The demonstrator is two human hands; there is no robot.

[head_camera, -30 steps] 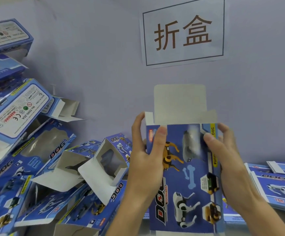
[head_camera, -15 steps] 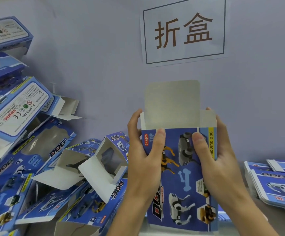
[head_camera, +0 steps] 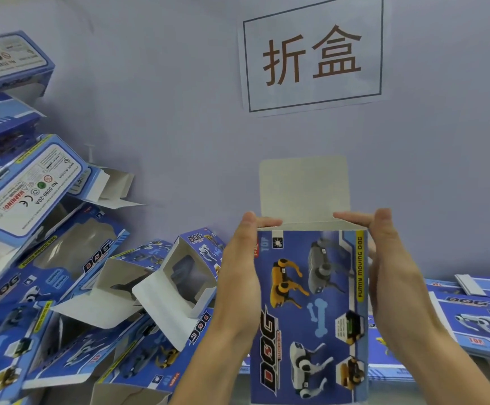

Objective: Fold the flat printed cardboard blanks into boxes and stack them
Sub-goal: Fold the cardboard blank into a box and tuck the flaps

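I hold a blue printed box [head_camera: 311, 311] upright in front of me, robot dogs and the word DOG on its near face. Its grey top flap [head_camera: 303, 188] stands straight up. My left hand [head_camera: 242, 273] grips the box's left side, with its fingertips pressing the left side flap inward over the opening. My right hand [head_camera: 390, 276] grips the right side, its fingertips likewise pushing the right side flap in. A pile of folded boxes [head_camera: 62, 273] leans against the wall at the left. Flat blanks [head_camera: 471, 314] lie stacked at the right.
A grey wall [head_camera: 165, 97] rises close behind the box, with a paper sign [head_camera: 311, 54] bearing two characters. The folded boxes at the left lie tumbled, several with open flaps and window cut-outs. The blank stack reaches the right edge of view.
Both thumbs have left the box's front face and my hands have slid up to its top corners. The two side flaps are now pushed inward. The box sits lower and nearer.
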